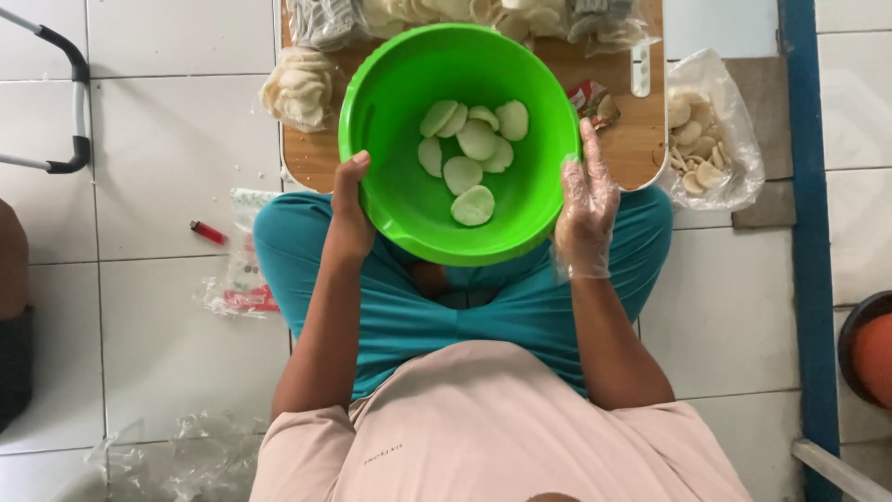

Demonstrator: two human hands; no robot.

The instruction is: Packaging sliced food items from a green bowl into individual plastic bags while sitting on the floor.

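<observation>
Tiles made up the white floor (167,167), and at its far left I saw a grey and black tube frame (65,102). Moving right, a small red lighter (208,232) lay on the tiles, just beside a crumpled printed plastic wrapper (243,279). More clear plastic scraps (177,455) sat lower down, near the person's knee in teal trousers (288,242).

Next came a clear bag of pale crackers (297,88), resting on the left corner of a low wooden board (632,139). The left hand (350,209), bare, was clamped on the left rim of the green plastic bowl (409,214), thumb lying on the inner edge and fingers hidden beneath. I saw the bowl held between both hands, above the crossed legs and overlapping the near edge of the board. Inside it lay a loose cluster of round pale crackers (469,149), towards the middle and far side, well apart from either hand.

The right hand (585,200), covered by a thin clear plastic glove, pressed flat against the bowl's right rim, fingers together and pointing away from the body; I took it as gripping the rim too. Further right, a small red wrapper (595,100) lay on the board beside the bowl, then an open clear bag of cracker pieces (706,130) on the floor. A blue upright post (808,232) and a dark round tub (869,349) closed the right edge.
</observation>
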